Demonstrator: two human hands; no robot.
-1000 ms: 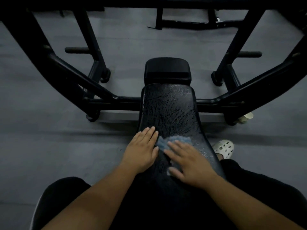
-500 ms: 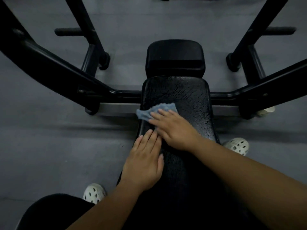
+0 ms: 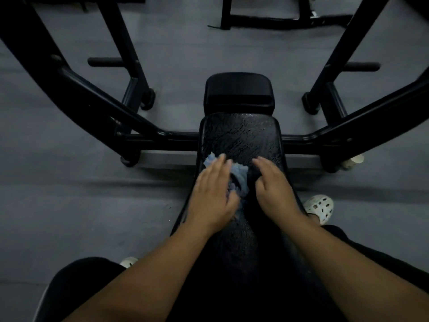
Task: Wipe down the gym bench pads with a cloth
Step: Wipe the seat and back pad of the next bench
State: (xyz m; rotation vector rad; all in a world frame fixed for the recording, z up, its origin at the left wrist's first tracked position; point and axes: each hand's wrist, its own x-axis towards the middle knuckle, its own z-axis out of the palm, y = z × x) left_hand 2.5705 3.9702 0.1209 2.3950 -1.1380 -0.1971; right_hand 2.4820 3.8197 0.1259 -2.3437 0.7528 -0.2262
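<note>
cloth under flat l hand on bench pad; r hand grip unclear

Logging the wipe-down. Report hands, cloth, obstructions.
Left hand flat on cloth, on the long pad. Right hand rests beside it, empty. Pad ahead unobstructed.

Stretches left forearm and right forearm forward, bare, converging toward the hands. Lays left hand palm down, fingers straight, slightly spread, a little blurred. Sets right hand just right of it, palm down, forefinger out ahead, other fingers loosely bent, gripping nothing.
</note>
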